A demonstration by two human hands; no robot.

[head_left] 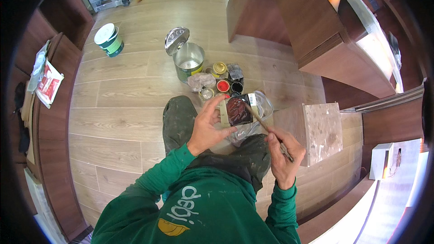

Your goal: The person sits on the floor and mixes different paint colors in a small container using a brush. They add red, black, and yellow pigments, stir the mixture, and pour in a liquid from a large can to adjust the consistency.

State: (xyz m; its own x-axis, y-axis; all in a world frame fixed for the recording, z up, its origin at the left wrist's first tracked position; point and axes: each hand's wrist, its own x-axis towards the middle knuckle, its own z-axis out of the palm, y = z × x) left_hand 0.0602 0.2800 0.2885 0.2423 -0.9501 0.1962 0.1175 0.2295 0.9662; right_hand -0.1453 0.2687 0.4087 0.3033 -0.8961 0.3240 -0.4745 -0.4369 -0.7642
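The left hand (209,129) grips a small palette (237,110) smeared with dark red paint above the knees, while the right hand (282,156) is closed around a thin brush (264,124) touching it.

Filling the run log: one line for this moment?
left hand: holds small board of dark red paint | right hand: holds brush, tip on board
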